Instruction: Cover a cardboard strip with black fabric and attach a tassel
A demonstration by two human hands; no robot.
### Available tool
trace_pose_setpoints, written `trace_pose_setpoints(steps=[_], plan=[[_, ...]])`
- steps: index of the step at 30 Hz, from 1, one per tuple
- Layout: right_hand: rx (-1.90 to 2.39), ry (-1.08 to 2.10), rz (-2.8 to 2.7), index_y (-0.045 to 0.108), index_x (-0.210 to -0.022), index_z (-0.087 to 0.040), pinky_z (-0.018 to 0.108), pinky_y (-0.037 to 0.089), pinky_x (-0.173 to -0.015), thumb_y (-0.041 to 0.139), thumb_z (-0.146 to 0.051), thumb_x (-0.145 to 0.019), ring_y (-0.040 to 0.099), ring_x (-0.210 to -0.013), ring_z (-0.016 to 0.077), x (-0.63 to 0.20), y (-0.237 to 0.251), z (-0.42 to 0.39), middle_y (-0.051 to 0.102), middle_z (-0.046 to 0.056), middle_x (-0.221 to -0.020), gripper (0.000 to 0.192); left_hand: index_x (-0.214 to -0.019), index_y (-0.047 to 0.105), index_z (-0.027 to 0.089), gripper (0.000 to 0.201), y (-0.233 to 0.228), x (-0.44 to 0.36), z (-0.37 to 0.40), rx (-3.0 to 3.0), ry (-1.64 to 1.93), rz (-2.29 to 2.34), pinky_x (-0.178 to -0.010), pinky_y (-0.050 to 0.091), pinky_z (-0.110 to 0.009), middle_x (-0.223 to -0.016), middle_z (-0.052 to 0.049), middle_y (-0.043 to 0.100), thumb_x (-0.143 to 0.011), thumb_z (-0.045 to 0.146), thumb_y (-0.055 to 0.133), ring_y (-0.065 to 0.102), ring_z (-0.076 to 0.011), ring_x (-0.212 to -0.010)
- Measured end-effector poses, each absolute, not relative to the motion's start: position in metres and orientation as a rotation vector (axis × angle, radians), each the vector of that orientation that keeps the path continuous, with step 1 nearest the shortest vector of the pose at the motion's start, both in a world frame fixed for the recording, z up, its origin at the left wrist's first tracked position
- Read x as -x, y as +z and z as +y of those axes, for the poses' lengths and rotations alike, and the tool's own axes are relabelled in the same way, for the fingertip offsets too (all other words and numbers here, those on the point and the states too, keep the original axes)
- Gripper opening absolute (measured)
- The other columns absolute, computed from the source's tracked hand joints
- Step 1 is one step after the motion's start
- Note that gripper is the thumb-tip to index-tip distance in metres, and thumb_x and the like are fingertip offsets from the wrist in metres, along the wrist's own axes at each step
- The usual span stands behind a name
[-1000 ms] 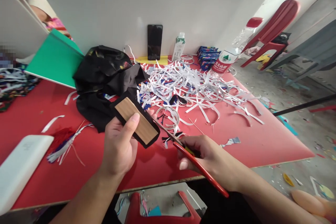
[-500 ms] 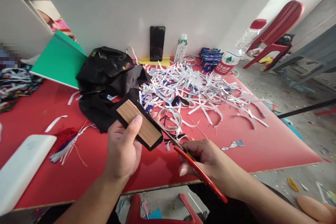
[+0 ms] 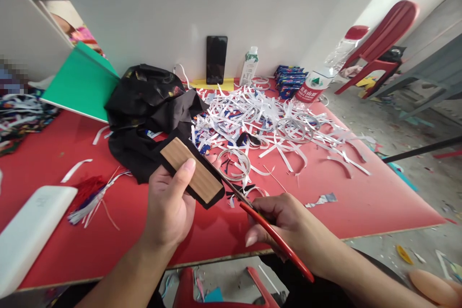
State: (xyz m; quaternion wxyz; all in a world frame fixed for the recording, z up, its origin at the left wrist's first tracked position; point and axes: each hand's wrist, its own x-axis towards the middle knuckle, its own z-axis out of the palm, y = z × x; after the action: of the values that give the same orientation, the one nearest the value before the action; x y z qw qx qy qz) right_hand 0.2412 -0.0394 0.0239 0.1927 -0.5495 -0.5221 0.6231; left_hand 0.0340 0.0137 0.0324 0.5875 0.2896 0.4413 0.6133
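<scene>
My left hand grips a brown corrugated cardboard rectangle together with the black fabric under it, thumb pressed on the cardboard. The fabric shows as a border around the cardboard and runs back into a larger crumpled black cloth on the red table. Wrapped round red-handled scissors is my right hand. The scissor blades point up and left, lying along the fabric's right edge; whether they touch it is hard to tell.
A heap of white paper strips with silver rings covers the table's middle. Behind it stand a phone, a small carton-like bottle, blue packets and a large plastic bottle. A white power bank lies left, near a tassel.
Almost nothing differs. The scissor handles in my right hand have shifted very slightly; my left hand keeps the cardboard and fabric in the same place.
</scene>
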Motion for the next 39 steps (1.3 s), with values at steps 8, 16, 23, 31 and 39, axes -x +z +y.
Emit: trace_pose_setpoints(steps=[8,16,23,31,39], plan=[[1.217,1.868,-1.437,0.053,-0.080,-0.019,0.024,0.027,-0.055,0.079,-0.084,-0.075,0.029,-0.068,0.0105,-0.242,0.027,-0.040,0.044,-0.007,-0.073,0.070,-0.090,0.082,0.020,0.026,0.031,-0.035,0.009,-0.645,1.368,0.974,-0.074,0.067,-0.030,-0.090,-0.007,0.083,-0.075,0.038,0.094,0.081,-0.0227,-0.083],[1.150,1.904,-1.400,0.046,-0.078,-0.021,0.023,0.025,-0.054,0.079,-0.077,-0.081,0.023,-0.065,0.0099,-0.241,0.027,-0.040,0.036,-0.008,-0.071,0.065,-0.088,0.084,0.018,0.021,0.026,-0.040,0.006,-0.670,1.337,0.930,-0.074,0.068,-0.036,-0.085,-0.007,0.082,-0.078,0.035,0.093,0.079,-0.0243,-0.080],[1.194,1.927,-1.301,0.047,-0.073,-0.021,0.022,0.025,-0.050,0.085,-0.067,-0.083,0.026,-0.055,0.0073,-0.238,0.022,-0.041,0.041,-0.009,-0.060,0.060,-0.088,0.086,0.018,0.021,0.027,-0.040,0.007,-0.726,1.339,0.903,-0.071,0.067,-0.032,-0.082,-0.007,0.081,-0.078,0.035,0.092,0.080,-0.0242,-0.079],[1.147,1.920,-1.292,0.049,-0.074,-0.021,0.022,0.032,-0.055,0.087,-0.068,-0.079,0.030,-0.058,0.0084,-0.237,0.021,-0.042,0.042,-0.008,-0.062,0.061,-0.090,0.087,0.021,0.018,0.027,-0.038,0.004,-0.736,1.321,0.870,-0.071,0.065,-0.027,-0.088,-0.007,0.084,-0.081,0.036,0.091,0.078,-0.0203,-0.078],[1.068,1.846,-1.431,0.053,-0.083,-0.019,0.024,0.029,-0.058,0.073,-0.082,-0.084,0.028,-0.067,0.0104,-0.238,0.024,-0.041,0.042,-0.006,-0.075,0.066,-0.090,0.087,0.019,0.019,0.023,-0.038,0.003,-0.751,1.292,0.875,-0.072,0.068,-0.030,-0.089,-0.008,0.084,-0.081,0.036,0.089,0.079,-0.0222,-0.080]])
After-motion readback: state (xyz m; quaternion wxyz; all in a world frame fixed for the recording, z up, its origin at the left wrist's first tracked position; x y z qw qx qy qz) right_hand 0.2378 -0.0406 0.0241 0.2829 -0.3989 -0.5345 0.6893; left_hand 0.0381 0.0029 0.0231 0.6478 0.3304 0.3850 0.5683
